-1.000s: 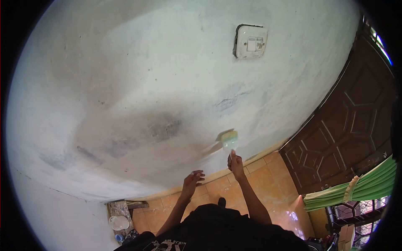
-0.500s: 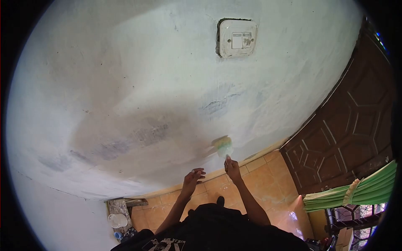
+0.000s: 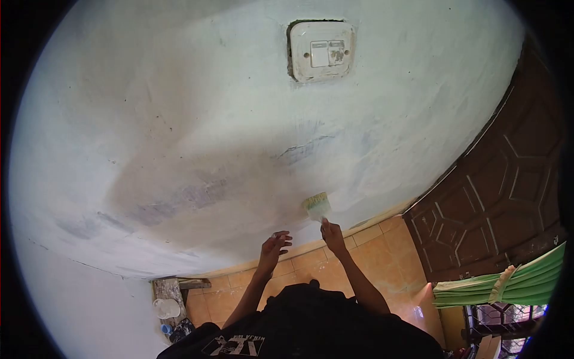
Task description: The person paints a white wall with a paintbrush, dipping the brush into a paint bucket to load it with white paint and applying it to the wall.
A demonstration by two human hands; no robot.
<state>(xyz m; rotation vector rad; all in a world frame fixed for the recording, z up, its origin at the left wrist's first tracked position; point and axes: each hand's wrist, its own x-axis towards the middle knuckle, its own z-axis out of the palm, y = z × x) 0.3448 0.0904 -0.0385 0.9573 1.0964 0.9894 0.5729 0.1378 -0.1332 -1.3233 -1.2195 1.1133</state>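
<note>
My right hand (image 3: 333, 237) grips the handle of a wide, flat paintbrush (image 3: 317, 205). Its pale green head and yellowish bristle end point up, close against the lower part of the wall (image 3: 382, 137). To the left, my left hand (image 3: 274, 248) hovers in front of the same wall, its fingers loosely bent and apart, with nothing in them. Grey, rough patches (image 3: 206, 190) mark the wall on the left of the brush, partly under my shadow. Another scraped, dark patch (image 3: 302, 149) lies above the brush.
A white switch plate (image 3: 321, 51) sits in a chipped recess overhead. A brown panelled door (image 3: 496, 185) and a green curtain (image 3: 529, 275) are at the right. Orange tiles (image 3: 371, 257) cover the floor. A wooden bench (image 3: 169, 290) at lower left bears a white container (image 3: 166, 309).
The view has shifted slightly, moving the switch plate left. The brush has tilted leftward and appears sharper. My left hand has risen a little, its fingers spreading.
</note>
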